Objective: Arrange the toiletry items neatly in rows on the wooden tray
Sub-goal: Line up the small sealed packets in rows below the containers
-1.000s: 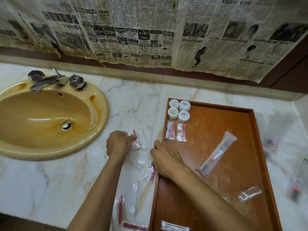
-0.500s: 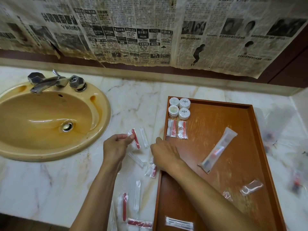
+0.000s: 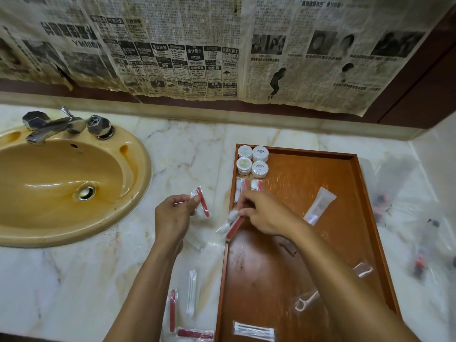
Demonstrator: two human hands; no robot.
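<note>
A wooden tray (image 3: 355,183) lies on the marble counter. Several round white tins (image 3: 253,162) sit in its far left corner, with two red-and-white packets (image 3: 249,186) in a row just below them. My left hand (image 3: 174,215) pinches a clear packet with a red file (image 3: 203,202), held above the counter left of the tray. My right hand (image 3: 265,213) pinches another red-and-white packet (image 3: 233,224) over the tray's left rim. A toothbrush pouch (image 3: 318,204), floss-pick packets (image 3: 304,301) and a cotton-swab packet (image 3: 254,330) lie loose on the tray.
A tan sink (image 3: 61,183) with a chrome tap (image 3: 56,125) fills the left. More packets (image 3: 191,292) lie on the counter (image 3: 192,159) near the front edge; blurred ones (image 3: 419,262) lie right of the tray. Newspaper (image 3: 222,45) covers the back wall.
Both hands lifted their packets off the counter. My right hand moved up toward the packet row on the tray, carrying its packet; my left hand raised its packet slightly.
</note>
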